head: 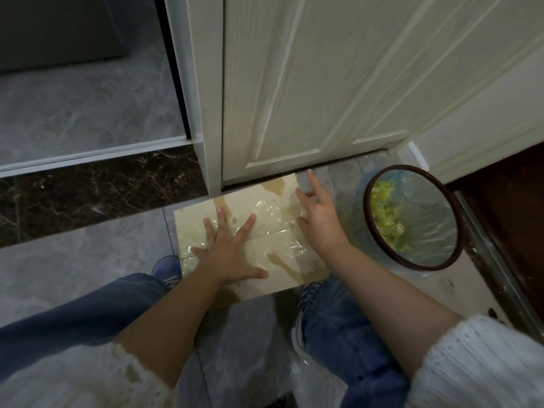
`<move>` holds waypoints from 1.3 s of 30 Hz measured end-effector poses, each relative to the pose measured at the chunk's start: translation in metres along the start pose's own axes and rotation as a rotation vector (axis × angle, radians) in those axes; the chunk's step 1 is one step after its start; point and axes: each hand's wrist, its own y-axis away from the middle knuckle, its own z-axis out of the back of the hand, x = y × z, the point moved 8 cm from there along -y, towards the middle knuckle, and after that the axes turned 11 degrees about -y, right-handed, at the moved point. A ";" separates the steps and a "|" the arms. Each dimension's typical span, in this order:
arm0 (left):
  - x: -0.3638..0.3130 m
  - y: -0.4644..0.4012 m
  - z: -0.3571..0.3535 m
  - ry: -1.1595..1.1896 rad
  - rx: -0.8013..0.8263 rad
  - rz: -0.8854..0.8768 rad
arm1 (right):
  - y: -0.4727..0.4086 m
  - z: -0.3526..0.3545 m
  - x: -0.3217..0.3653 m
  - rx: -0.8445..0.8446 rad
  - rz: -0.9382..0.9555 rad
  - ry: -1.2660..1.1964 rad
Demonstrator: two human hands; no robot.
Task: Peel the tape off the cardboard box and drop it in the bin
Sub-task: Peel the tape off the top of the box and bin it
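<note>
A flat cardboard box (265, 198) lies on the floor in front of my knees, its top stained with brown patches. Clear glossy tape (273, 214) covers the middle of its top, wrinkled along the flap seam. My left hand (229, 251) lies flat on the box with fingers spread, pressing it down. My right hand (318, 216) sits at the box's right edge with fingers apart, fingertips touching the tape's end there; whether it pinches the tape is not clear. A round bin (454, 231) with a brown rim and blue liner stands just right of the box, holding yellow-green scraps.
A white panelled door (338, 83) and its frame (203, 113) stand right behind the box. A dark marble threshold strip (88, 198) runs to the left. A metal floor track (494, 269) and dark wood floor lie right of the bin. My jeans-clad knees flank the box.
</note>
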 end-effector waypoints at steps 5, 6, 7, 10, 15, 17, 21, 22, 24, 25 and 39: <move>-0.002 0.000 0.000 -0.008 -0.006 0.007 | -0.006 0.008 -0.009 -0.060 -0.057 -0.021; -0.001 0.000 0.000 -0.006 -0.006 0.005 | -0.006 0.009 -0.009 -0.081 -0.062 -0.038; -0.001 0.000 0.000 -0.005 -0.005 0.001 | -0.005 0.009 -0.009 -0.095 -0.065 -0.055; 0.001 0.000 -0.001 -0.006 -0.002 -0.002 | -0.004 0.010 -0.004 -0.118 -0.017 -0.094; 0.000 0.002 0.001 -0.018 0.008 0.013 | 0.004 0.007 -0.003 -0.027 -0.028 -0.067; 0.000 0.001 0.000 -0.020 0.009 0.010 | 0.007 0.005 -0.006 -0.006 -0.077 -0.068; 0.003 0.001 -0.001 -0.018 0.005 0.019 | 0.005 0.007 -0.008 -0.013 -0.133 -0.155; 0.004 0.002 -0.001 -0.017 0.005 0.018 | 0.003 0.008 -0.009 -0.016 -0.141 -0.197; 0.004 0.002 0.000 -0.012 0.007 0.017 | 0.000 0.008 -0.009 0.001 -0.149 -0.272; 0.004 0.002 0.000 -0.010 0.010 0.017 | -0.001 0.009 -0.008 0.016 -0.135 -0.279; 0.006 0.002 0.000 -0.004 -0.005 -0.002 | 0.005 -0.001 -0.008 0.150 -0.089 -0.215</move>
